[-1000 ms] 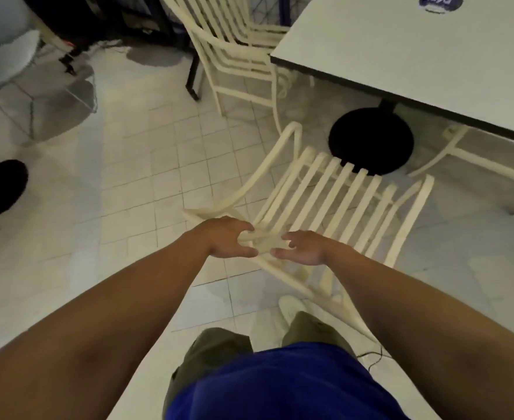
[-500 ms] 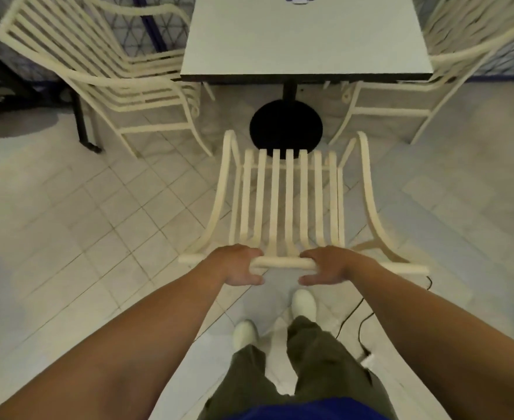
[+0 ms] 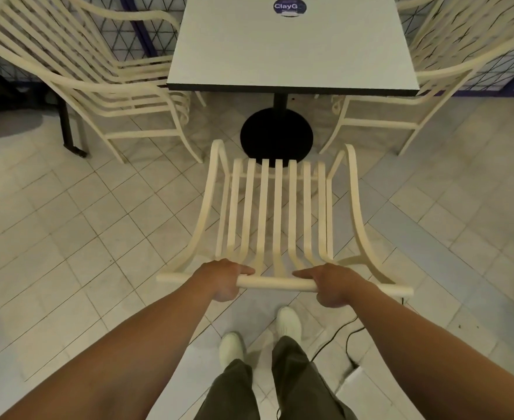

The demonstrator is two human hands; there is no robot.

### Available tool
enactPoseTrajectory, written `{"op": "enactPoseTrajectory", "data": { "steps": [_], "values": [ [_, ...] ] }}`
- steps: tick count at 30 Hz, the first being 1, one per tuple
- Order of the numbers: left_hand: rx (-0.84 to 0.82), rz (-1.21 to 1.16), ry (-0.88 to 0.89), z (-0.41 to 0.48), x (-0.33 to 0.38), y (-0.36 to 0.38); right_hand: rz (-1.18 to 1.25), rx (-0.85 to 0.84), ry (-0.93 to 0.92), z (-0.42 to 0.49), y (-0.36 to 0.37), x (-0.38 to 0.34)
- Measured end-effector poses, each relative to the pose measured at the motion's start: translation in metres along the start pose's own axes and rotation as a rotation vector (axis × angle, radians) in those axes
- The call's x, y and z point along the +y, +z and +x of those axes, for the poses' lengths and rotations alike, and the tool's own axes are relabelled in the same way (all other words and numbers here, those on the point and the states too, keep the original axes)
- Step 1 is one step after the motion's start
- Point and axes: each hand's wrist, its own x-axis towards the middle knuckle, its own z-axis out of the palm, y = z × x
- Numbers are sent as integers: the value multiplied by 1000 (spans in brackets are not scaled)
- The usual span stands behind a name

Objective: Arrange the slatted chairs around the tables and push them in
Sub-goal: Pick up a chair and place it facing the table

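Gripping top rail [image 3: 275, 283] of slatted chair [image 3: 277, 207] with left hand [image 3: 222, 278] and right hand [image 3: 334, 284], fingers curled round. Seems rigid, fairly light; best pushed from this rail.

Both your bare arms reach forward from the lower corners and angle slightly inward, almost straight at the elbows. Your left grip [image 3: 224, 278] curls over the chair rail [image 3: 275, 283] from above, knuckles up, with the index finger lying along the far side and pointing right. Your right grip [image 3: 333, 284] wraps the same rail in mirror fashion, index finger pointing left. Your wrists sit level with each other, and a stretch of rail shows between the two grips.
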Motion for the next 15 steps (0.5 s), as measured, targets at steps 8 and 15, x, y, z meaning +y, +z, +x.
{"op": "enactPoseTrajectory", "data": {
  "steps": [8,15],
  "values": [
    [-11,7,-34,-3,4,-2,-2,23,-31,-4,-2,10],
    [-6,15,-31,4,6,-12,-25,19,-66,1,-14,15]
  ]
}}
